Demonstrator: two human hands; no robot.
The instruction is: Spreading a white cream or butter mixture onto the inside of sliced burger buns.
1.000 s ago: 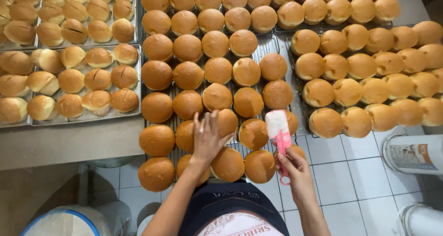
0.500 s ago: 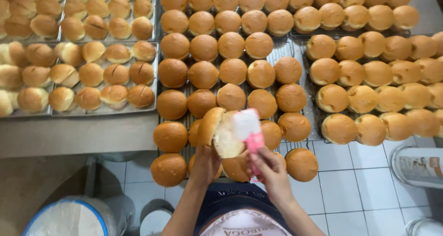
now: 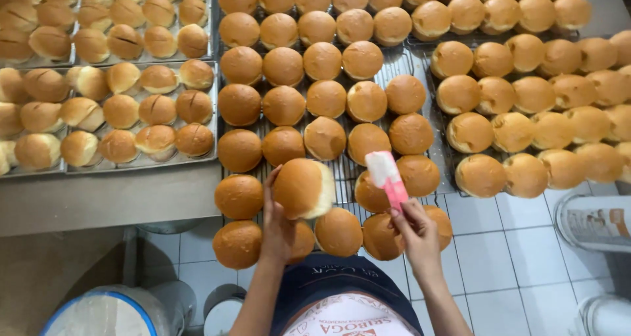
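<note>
My left hand point(image 3: 277, 227) grips a round golden bun point(image 3: 303, 188) lifted above the wire rack point(image 3: 342, 171), its pale cut side turned to the right. My right hand point(image 3: 415, 234) holds a pink-handled spatula point(image 3: 386, 175) whose white blade carries cream and hovers just right of the bun, apart from it. Both hands are over the near end of the middle rack, among several browned buns such as one point(image 3: 239, 196) left of the held bun.
A metal tray point(image 3: 141, 164) of split buns sits at left on a steel table point(image 3: 105, 201). Another rack of buns point(image 3: 526, 129) lies at right. A blue-rimmed white tub point(image 3: 102, 313) stands at lower left, white containers point(image 3: 595, 221) at lower right on the tiled floor.
The left hand picked a bun off the rack and raised it. The spatula touched its cut side half a second ago, then drew away to the right as the bun closed.
</note>
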